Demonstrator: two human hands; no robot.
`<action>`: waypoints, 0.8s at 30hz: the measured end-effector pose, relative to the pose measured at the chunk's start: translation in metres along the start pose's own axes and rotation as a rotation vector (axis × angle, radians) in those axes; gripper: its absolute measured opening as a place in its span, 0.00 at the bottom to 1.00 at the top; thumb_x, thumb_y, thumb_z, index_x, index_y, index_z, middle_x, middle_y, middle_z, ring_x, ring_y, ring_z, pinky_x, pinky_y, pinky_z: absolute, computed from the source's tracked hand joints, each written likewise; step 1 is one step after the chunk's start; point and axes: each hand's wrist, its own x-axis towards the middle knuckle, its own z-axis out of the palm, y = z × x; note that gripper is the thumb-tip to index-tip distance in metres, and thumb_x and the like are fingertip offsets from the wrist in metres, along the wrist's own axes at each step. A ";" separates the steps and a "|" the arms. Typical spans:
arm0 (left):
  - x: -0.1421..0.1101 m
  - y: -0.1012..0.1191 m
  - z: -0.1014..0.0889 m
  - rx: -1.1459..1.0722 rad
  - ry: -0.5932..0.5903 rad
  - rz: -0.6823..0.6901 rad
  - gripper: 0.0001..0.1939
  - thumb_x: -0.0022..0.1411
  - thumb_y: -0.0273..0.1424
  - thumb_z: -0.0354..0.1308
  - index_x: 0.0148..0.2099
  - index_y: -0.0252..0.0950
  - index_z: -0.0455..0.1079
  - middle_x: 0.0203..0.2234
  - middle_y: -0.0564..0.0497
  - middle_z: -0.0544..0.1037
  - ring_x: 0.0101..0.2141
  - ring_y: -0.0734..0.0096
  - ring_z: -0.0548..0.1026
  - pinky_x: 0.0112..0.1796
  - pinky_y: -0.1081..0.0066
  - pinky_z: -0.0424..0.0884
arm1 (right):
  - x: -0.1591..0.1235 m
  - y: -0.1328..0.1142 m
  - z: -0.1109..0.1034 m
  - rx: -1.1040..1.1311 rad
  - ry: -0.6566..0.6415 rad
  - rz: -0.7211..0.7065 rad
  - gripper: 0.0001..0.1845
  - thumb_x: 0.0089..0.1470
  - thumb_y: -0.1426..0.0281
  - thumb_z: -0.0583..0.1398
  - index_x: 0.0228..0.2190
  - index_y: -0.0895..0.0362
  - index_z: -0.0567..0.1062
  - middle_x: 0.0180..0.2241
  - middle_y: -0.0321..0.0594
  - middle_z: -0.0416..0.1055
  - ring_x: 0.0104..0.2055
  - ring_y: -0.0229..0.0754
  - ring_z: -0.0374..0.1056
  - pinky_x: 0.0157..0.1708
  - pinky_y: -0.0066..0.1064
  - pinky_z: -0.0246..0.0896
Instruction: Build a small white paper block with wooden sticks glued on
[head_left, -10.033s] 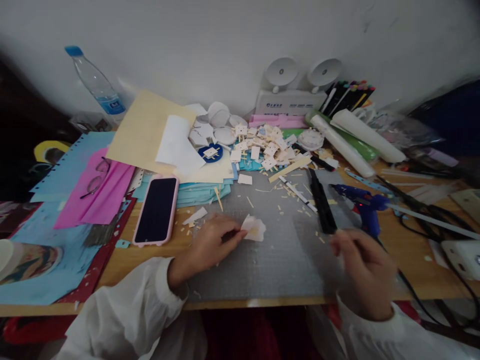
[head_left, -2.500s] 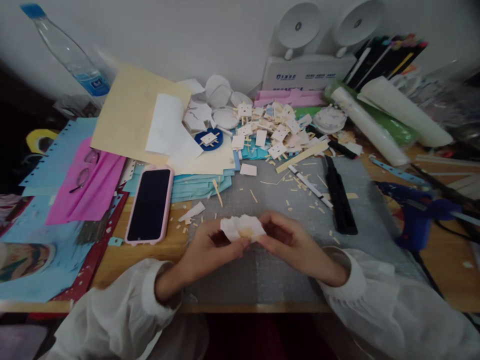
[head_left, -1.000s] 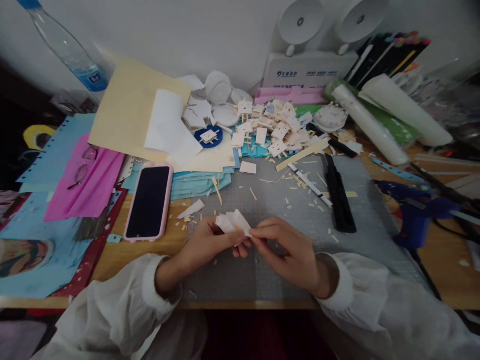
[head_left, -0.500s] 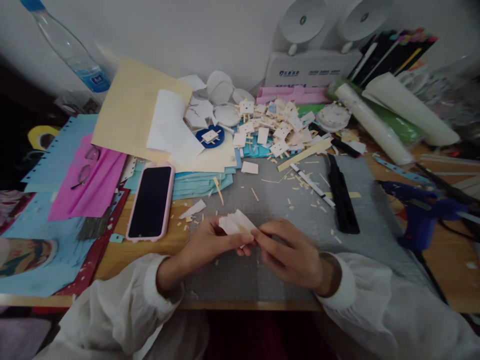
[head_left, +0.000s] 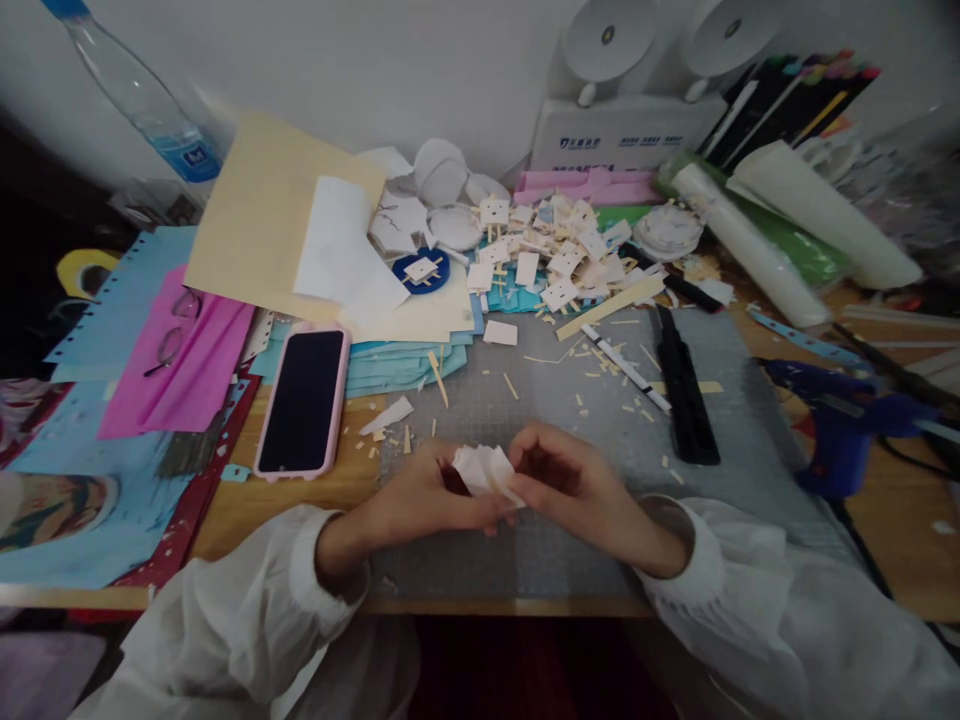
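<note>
A small piece of crumpled white paper (head_left: 480,470) is held between both hands, above the grey cutting mat (head_left: 600,540) near the table's front edge. My left hand (head_left: 427,495) grips it from the left, thumb across its lower side. My right hand (head_left: 566,485) pinches its right edge between thumb and curled fingers; part of the paper is hidden there. Beyond the hands, on the mat, lie thin yellowish paper strips and tiny scraps. A heap of little white paper figures (head_left: 559,260) with drawn faces stands at the back of the mat.
Left of the mat are a phone (head_left: 304,400), glasses (head_left: 172,335) on pink paper and blue sheets (head_left: 405,370). To the right lie a black cutter-like tool (head_left: 686,390), a white-and-black pen (head_left: 626,368) and a blue glue gun (head_left: 840,420). A bottle (head_left: 142,100) stands at the back left.
My right hand has shifted its grip on the paper, its fingers now raised and more curled. The paper has turned slightly and looks more folded. My left hand keeps hold.
</note>
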 end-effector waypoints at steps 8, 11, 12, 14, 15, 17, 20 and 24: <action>0.002 -0.005 -0.001 -0.070 0.072 0.131 0.13 0.59 0.38 0.61 0.32 0.32 0.74 0.22 0.52 0.76 0.24 0.77 0.72 0.28 0.76 0.68 | 0.000 -0.002 0.000 0.018 0.141 0.007 0.11 0.55 0.64 0.62 0.28 0.55 0.66 0.23 0.30 0.64 0.22 0.30 0.59 0.20 0.22 0.55; 0.003 -0.005 -0.002 -0.089 0.204 0.210 0.13 0.59 0.39 0.61 0.32 0.33 0.73 0.22 0.53 0.75 0.24 0.77 0.72 0.28 0.77 0.69 | 0.000 -0.001 -0.001 0.022 0.216 -0.010 0.11 0.55 0.64 0.62 0.28 0.55 0.66 0.22 0.29 0.61 0.21 0.29 0.55 0.18 0.22 0.51; 0.004 -0.005 -0.002 -0.075 0.254 0.227 0.13 0.58 0.39 0.62 0.31 0.33 0.73 0.22 0.53 0.74 0.24 0.77 0.71 0.27 0.77 0.69 | 0.000 0.000 -0.001 0.028 0.228 -0.007 0.12 0.55 0.64 0.63 0.28 0.55 0.65 0.22 0.29 0.61 0.21 0.29 0.55 0.18 0.22 0.51; 0.004 -0.004 -0.001 -0.042 0.331 0.252 0.12 0.55 0.37 0.65 0.30 0.33 0.72 0.21 0.54 0.74 0.22 0.79 0.71 0.25 0.78 0.69 | -0.001 0.004 -0.001 0.054 0.236 0.013 0.13 0.54 0.63 0.63 0.28 0.55 0.64 0.22 0.28 0.61 0.21 0.30 0.54 0.18 0.22 0.50; 0.005 -0.003 0.000 -0.033 0.355 0.261 0.12 0.54 0.37 0.66 0.30 0.33 0.73 0.21 0.54 0.74 0.21 0.79 0.71 0.24 0.78 0.69 | -0.001 0.005 -0.001 0.072 0.233 0.025 0.13 0.54 0.63 0.63 0.28 0.54 0.64 0.22 0.28 0.60 0.21 0.29 0.54 0.17 0.22 0.49; 0.005 -0.004 0.002 -0.035 0.377 0.269 0.11 0.53 0.37 0.66 0.30 0.33 0.73 0.22 0.54 0.75 0.21 0.79 0.71 0.23 0.78 0.70 | -0.002 0.009 0.000 0.121 0.218 0.051 0.13 0.55 0.62 0.62 0.29 0.54 0.63 0.22 0.28 0.60 0.21 0.29 0.53 0.17 0.21 0.48; 0.006 -0.007 0.003 -0.054 0.375 0.256 0.11 0.52 0.36 0.67 0.31 0.33 0.74 0.21 0.54 0.76 0.21 0.78 0.73 0.23 0.77 0.71 | -0.003 0.012 0.001 0.196 0.187 0.089 0.14 0.55 0.61 0.62 0.31 0.54 0.62 0.23 0.28 0.60 0.21 0.29 0.52 0.17 0.21 0.46; 0.006 -0.010 0.003 -0.097 0.336 0.243 0.11 0.52 0.36 0.67 0.31 0.33 0.75 0.20 0.53 0.76 0.20 0.78 0.73 0.23 0.77 0.71 | -0.003 0.012 0.003 0.288 0.161 0.121 0.14 0.54 0.61 0.62 0.33 0.53 0.62 0.25 0.28 0.61 0.21 0.28 0.52 0.18 0.21 0.47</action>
